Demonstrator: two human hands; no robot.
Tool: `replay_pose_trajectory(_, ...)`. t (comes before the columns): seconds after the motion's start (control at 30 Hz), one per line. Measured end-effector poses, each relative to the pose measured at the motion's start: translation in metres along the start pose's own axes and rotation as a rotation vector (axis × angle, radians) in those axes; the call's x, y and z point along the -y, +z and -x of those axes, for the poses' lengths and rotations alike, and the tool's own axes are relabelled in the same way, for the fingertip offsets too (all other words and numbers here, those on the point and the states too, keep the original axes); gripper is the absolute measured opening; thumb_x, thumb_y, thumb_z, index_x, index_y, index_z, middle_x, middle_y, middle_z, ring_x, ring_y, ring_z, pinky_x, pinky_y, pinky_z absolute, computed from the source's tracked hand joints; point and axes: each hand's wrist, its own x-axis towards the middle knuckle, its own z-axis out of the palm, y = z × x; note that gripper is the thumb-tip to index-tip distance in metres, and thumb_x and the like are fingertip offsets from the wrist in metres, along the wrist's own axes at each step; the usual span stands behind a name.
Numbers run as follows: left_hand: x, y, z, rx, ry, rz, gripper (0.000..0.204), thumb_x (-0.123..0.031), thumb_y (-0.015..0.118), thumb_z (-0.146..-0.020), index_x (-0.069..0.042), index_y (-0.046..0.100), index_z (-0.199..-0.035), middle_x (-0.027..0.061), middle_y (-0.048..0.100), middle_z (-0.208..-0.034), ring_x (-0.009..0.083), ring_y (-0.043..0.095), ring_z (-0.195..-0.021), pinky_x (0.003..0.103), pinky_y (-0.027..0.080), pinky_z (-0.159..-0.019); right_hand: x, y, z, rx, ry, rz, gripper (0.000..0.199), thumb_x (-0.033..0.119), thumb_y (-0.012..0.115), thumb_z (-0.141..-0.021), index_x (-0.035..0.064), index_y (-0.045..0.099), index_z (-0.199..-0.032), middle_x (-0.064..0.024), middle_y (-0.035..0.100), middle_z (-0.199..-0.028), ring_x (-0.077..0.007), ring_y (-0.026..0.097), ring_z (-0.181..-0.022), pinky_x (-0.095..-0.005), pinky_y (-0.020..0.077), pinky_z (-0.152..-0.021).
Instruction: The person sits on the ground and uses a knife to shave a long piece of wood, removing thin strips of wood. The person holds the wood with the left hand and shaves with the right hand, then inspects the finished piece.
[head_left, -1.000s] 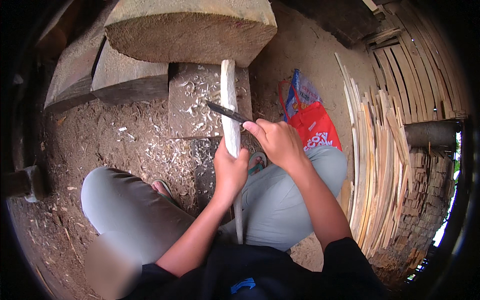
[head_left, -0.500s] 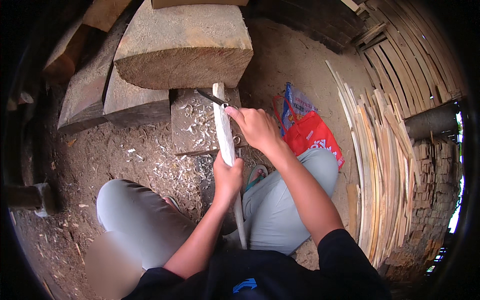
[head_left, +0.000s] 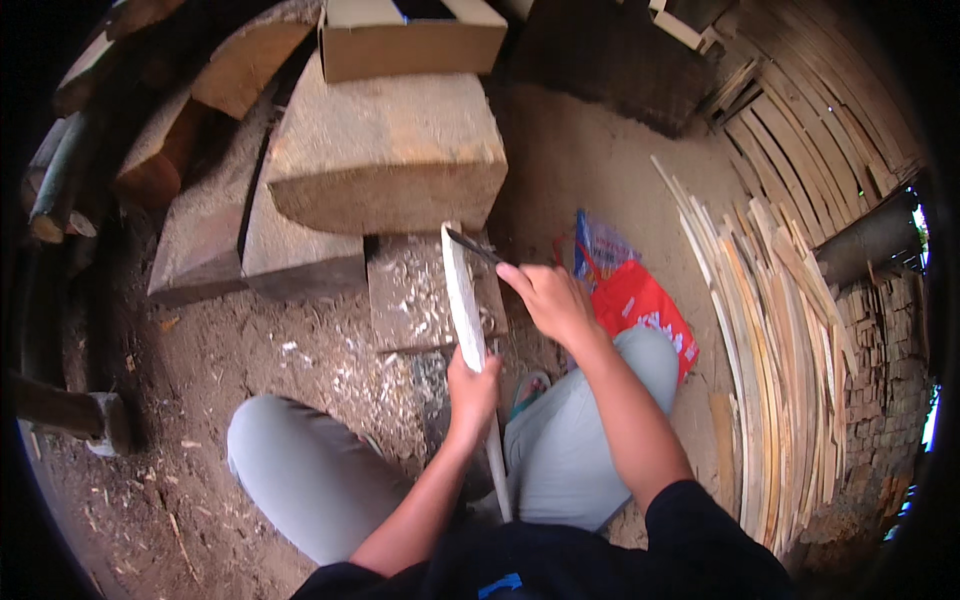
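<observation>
A long pale whittled wooden stick (head_left: 461, 300) slants up from my lap toward the large wood block. My left hand (head_left: 473, 388) is wrapped round its middle. In my right hand (head_left: 550, 298), a knife (head_left: 470, 246) is gripped with the thumb along it; its handle is mostly hidden by the fingers. The dark blade points up and left, its tip at the stick's upper end. Whether the edge touches the wood I cannot tell. Below the stick's upper part lies a board (head_left: 392, 290) strewn with curled shavings.
A thick wood block (head_left: 390, 190) stands ahead with a cardboard box (head_left: 415, 52) on it. More timbers (head_left: 200, 240) lie to the left. On the right are a red bag (head_left: 645, 305) and a pile of thin wooden strips (head_left: 765, 370). A hammer-like tool (head_left: 100, 420) is at far left.
The view has tilted, showing more of the box. My right hand has shifted right, away from the stick; the blade, earlier crossing it, now has its tip at the upper end.
</observation>
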Motion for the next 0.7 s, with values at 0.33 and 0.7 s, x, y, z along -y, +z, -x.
replay_pose_trajectory(0.33, -0.038, 0.014, 0.029, 0.1, -0.04, 0.136, 0.015, -0.013, 0.061, -0.092, -0.007, 0.051, -0.103, -0.0015, 0.05, -0.071, 0.0076, 0.046, -0.053, 0.026, 0.036, -0.045, -0.012, -0.015, -0.001, -0.241, -0.111, -0.461, 0.034, 0.024, 0.072, -0.091, 0.0006, 0.05, -0.103, -0.0058, 0.055, -0.084, -0.0125, 0.051, -0.078, -0.0329, 0.0451, -0.069)
replay_pose_trajectory(0.7, -0.037, 0.009, 0.031, 0.083, -0.036, 0.136, 0.013, -0.016, 0.059, -0.095, -0.008, 0.051, -0.103, -0.0033, 0.048, -0.07, 0.0065, 0.043, -0.052, 0.025, 0.035, -0.044, 0.014, -0.027, -0.021, -0.322, -0.13, -0.994, 0.018, 0.018, 0.066, -0.099, 0.0028, 0.06, -0.107, 0.0006, 0.058, -0.079, -0.0037, 0.052, -0.056, -0.0199, 0.0419, -0.047)
